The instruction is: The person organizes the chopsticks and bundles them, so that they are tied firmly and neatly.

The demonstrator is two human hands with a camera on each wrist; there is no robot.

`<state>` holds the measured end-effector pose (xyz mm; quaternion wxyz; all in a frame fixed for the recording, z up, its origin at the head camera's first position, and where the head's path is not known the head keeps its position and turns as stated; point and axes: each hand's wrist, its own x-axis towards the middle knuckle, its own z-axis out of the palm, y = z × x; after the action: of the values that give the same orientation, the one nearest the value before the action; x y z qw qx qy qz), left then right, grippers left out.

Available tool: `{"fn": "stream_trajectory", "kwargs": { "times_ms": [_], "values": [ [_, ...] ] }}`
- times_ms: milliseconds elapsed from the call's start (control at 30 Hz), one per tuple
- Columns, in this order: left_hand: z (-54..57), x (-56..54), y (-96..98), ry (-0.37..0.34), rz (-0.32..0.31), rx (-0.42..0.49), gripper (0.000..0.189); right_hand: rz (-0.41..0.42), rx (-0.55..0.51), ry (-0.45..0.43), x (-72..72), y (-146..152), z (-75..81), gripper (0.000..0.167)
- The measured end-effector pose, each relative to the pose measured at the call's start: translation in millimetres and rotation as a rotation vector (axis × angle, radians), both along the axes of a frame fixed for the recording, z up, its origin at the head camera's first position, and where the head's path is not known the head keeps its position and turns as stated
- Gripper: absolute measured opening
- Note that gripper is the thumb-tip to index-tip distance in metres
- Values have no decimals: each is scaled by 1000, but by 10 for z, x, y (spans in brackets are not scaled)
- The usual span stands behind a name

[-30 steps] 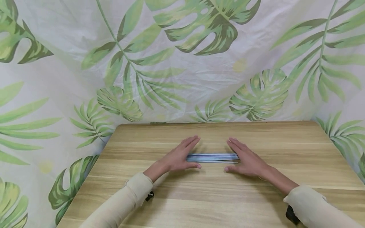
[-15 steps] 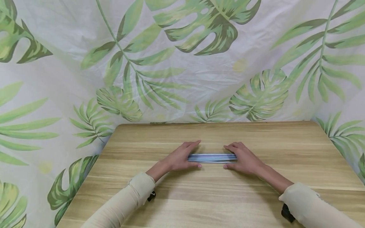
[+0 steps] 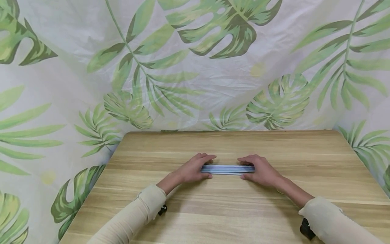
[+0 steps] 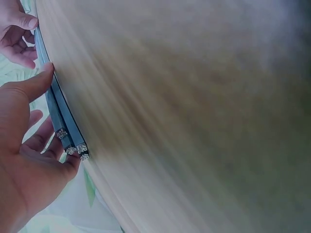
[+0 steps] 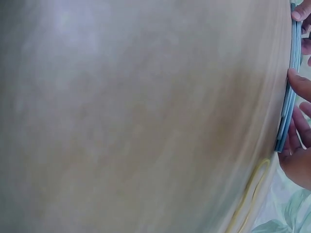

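A bundle of slim blue-grey sticks (image 3: 228, 169) lies crosswise on the wooden table, with several lengths side by side. My left hand (image 3: 192, 168) holds its left end, thumb along the near side and fingers behind. At the other end, my right hand (image 3: 264, 170) grips the bundle in the same way. In the left wrist view the stick ends (image 4: 70, 148) show square and speckled, beside the left palm. The right wrist view has the bundle (image 5: 290, 82) at its right edge, thumb on the near face. The fingers behind are partly hidden.
The wooden table (image 3: 213, 217) reaches back to a white leaf-printed cloth (image 3: 195, 88). A thin yellow loop (image 5: 250, 194) lies on the tabletop near the right hand. Dark devices hang under both sleeves, such as this strap (image 3: 306, 229).
Both hands have bent their fingers in around the bundle, and the right hand has shifted slightly. The loose front stick now lies closer to the others.
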<state>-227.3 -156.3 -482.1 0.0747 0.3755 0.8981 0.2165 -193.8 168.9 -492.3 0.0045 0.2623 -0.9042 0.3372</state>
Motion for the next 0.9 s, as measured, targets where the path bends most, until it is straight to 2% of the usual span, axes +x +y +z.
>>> {"fn": "stream_trajectory", "kwargs": {
  "times_ms": [167, 300, 700, 900],
  "values": [
    [7, 7, 6, -8, -28, 20, 65, 18, -53, -63, -11, 1, -18, 50],
    [16, 21, 23, -18, -28, 14, 58, 22, -70, -95, 3, -9, -14, 43],
    [49, 79, 63, 9, -10, -41, 42, 34, 38, -89, 19, -44, 83, 26],
    [52, 91, 58, 20, -14, -71, 37, 38, 14, -111, 25, -17, 55, 20]
  ]
}}
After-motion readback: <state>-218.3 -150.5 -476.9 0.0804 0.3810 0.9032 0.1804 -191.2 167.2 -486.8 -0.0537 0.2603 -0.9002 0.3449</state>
